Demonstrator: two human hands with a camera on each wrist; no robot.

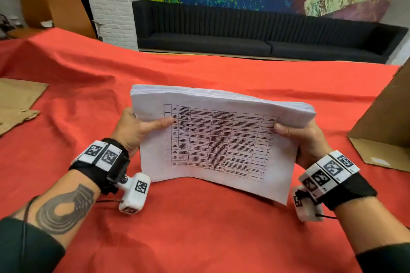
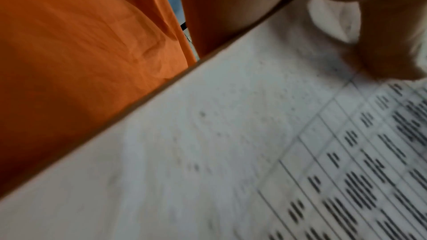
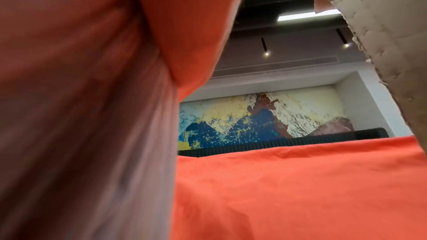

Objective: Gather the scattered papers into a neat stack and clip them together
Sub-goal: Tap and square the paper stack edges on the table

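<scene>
A thick stack of white papers point(image 1: 217, 137) with a printed table on the top sheet stands on its lower edge on the red tablecloth point(image 1: 199, 228), tilted back. My left hand point(image 1: 142, 127) grips its left edge, thumb lying across the top sheet. My right hand point(image 1: 295, 137) grips the right edge, thumb on the sheet. The left wrist view shows the printed sheet point(image 2: 254, 152) close up with my thumb point(image 2: 388, 46) pressed on it. In the right wrist view the stack's underside point(image 3: 80, 116) fills the left side. No clip is visible.
A brown cardboard box point(image 1: 386, 122) stands at the right of the table, its torn edge point(image 3: 381, 43) close to my right wrist. Flat brown cardboard point(image 1: 17, 104) lies at the left. A black sofa point(image 1: 255, 31) runs along the far wall.
</scene>
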